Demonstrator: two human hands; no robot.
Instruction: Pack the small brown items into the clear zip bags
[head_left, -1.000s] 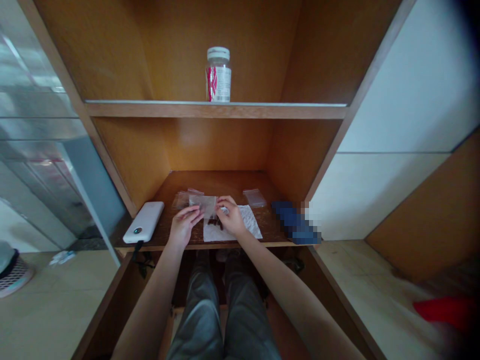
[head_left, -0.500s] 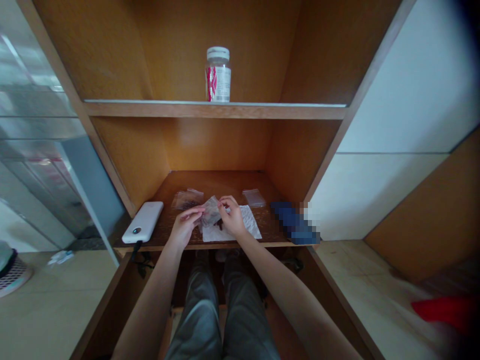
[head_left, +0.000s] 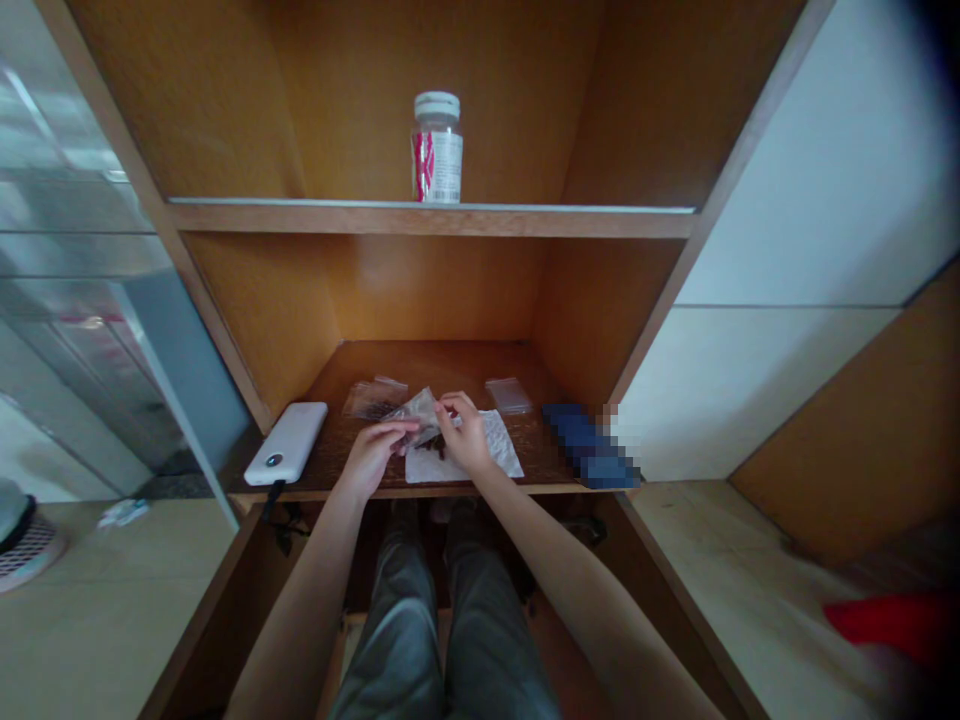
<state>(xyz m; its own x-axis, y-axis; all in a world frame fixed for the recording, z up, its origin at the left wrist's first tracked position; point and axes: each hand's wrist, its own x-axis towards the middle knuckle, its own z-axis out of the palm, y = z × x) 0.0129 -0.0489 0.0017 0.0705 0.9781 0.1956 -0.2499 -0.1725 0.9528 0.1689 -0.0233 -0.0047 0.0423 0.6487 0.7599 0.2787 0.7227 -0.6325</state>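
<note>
A small clear plastic bag [head_left: 418, 406] is held up between my two hands, over the wooden shelf. My left hand [head_left: 373, 452] is closed on its lower left side, while the fingers of my right hand [head_left: 463, 430] pinch its upper right edge. Under my right hand lies a crumpled white paper sheet [head_left: 501, 445] with small dark brown pieces [head_left: 433, 449] on it, partly covered by the hand. Behind my left hand sits a pile of clear bags [head_left: 367, 398] with dark contents. Another flat clear bag [head_left: 508, 396] rests behind the paper, to the right.
A white power bank [head_left: 289, 443] with a black cable lies at the shelf's left. At its right is a dark blue item [head_left: 589, 445], blurred out. One shelf up stands a white-capped bottle [head_left: 437, 150]. An open drawer [head_left: 660, 590] surrounds my legs below.
The bag has tilted and now slants down to the left, more spread out. My left fingers have shifted slightly right along it. My right hand has barely moved.
</note>
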